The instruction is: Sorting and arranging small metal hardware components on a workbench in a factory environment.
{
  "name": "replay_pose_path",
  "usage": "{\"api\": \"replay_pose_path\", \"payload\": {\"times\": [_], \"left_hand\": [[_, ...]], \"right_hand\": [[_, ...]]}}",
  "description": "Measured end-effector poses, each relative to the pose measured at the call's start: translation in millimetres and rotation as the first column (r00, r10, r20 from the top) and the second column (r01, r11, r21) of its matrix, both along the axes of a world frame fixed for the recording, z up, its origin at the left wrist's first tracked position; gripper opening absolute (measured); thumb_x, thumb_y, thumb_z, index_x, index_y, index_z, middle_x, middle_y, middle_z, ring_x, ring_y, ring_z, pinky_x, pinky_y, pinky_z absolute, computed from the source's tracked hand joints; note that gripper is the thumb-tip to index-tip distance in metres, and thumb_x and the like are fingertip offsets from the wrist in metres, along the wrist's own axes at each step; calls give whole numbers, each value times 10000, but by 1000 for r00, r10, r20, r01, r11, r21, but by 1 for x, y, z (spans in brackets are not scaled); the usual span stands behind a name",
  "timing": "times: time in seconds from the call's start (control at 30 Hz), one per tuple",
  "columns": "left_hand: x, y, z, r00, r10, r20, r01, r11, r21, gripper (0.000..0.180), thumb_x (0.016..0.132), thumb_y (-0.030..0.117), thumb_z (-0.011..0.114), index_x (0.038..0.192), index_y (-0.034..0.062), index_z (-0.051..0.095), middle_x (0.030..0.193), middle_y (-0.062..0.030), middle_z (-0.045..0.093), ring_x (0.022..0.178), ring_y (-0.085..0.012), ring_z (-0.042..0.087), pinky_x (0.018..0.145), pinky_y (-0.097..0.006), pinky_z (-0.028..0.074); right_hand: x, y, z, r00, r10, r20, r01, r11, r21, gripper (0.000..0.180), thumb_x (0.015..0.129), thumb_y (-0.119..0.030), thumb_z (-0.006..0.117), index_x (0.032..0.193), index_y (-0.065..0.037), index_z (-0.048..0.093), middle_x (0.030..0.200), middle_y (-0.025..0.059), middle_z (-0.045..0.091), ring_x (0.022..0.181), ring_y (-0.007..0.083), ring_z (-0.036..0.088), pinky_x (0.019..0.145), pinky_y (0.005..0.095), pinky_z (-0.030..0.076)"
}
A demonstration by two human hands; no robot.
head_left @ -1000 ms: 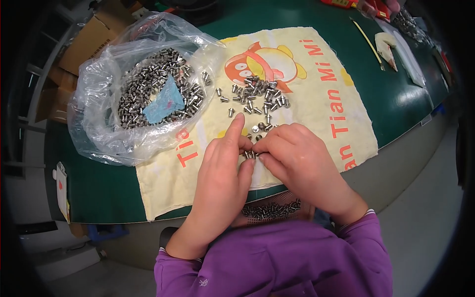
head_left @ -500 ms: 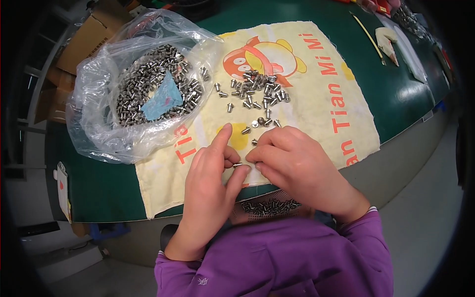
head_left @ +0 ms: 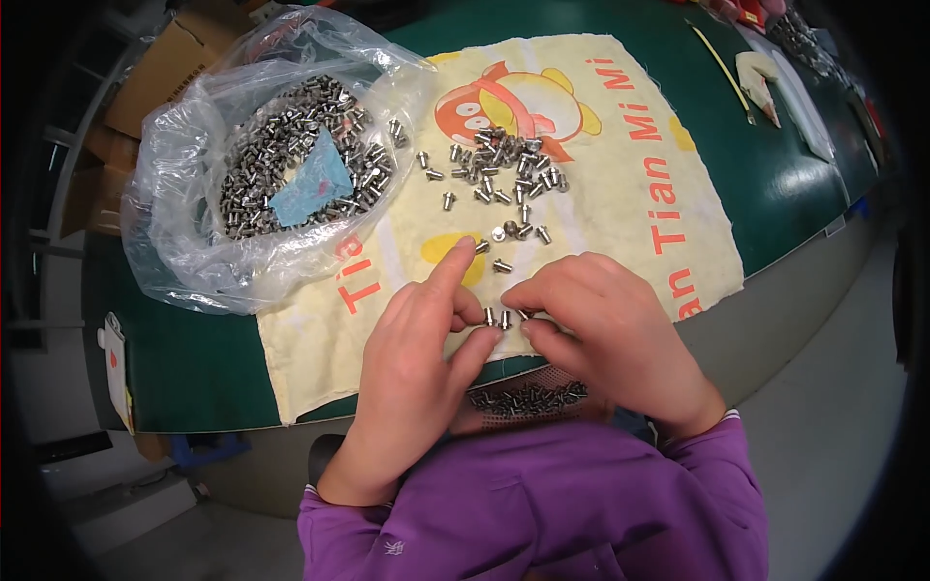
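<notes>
Near the cloth's front edge my two hands work close together over small shiny headed metal screws. My left hand point(head_left: 412, 334) holds a screw point(head_left: 490, 317) between its thumb and a bent finger, with the index finger stretched forward. A second upright screw point(head_left: 505, 320) stands just beside those fingertips. Another screw point(head_left: 524, 314) sits between the thumb and index finger of my right hand point(head_left: 605, 329), partly hidden by them. Ahead of the hands one screw point(head_left: 502, 265) lies by itself, and a loose pile of screws point(head_left: 499, 160) spreads further back on the yellow printed cloth point(head_left: 620, 194).
A clear plastic bag point(head_left: 170, 242) full of screws, with a blue scrap point(head_left: 315, 184) on top, stands at the left. Below the table edge a perforated container point(head_left: 499, 422) holds more screws. The green table point(head_left: 775, 194) carries a yellow strip point(head_left: 722, 68) at the far right.
My left hand has shifted slightly right, closer to the right hand. Screws now show upright between the hands. The lone screw ahead now lies in plain view.
</notes>
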State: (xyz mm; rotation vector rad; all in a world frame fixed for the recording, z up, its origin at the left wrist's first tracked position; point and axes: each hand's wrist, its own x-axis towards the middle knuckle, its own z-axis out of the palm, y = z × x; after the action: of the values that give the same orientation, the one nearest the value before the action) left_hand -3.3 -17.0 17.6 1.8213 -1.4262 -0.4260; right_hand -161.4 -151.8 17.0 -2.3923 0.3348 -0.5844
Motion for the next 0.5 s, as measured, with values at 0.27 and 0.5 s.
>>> {"api": "replay_pose_path", "payload": {"times": [0.27,0.5], "left_hand": [[-3,-1,2,1000,-3,-4,3,1000,20,794,757,-37,759,1478,36,435,953,-73,628,860,-239,598,781,-362,512],[-1,0,-1,997,-50,-52,50,999,4,791,766,-63,728,1488,30,417,982,-77,628,880,-235,595,799,-358,508]], "right_hand": [[-1,5,1,999,-38,14,37,999,33,357,774,-60,753,1118,-84,662,899,47,651,853,256,630,744,371,497],[-1,5,0,999,-16,35,14,998,66,340,805,-45,706,1130,-101,625,927,72,618,875,285,614,755,400,488]]}}
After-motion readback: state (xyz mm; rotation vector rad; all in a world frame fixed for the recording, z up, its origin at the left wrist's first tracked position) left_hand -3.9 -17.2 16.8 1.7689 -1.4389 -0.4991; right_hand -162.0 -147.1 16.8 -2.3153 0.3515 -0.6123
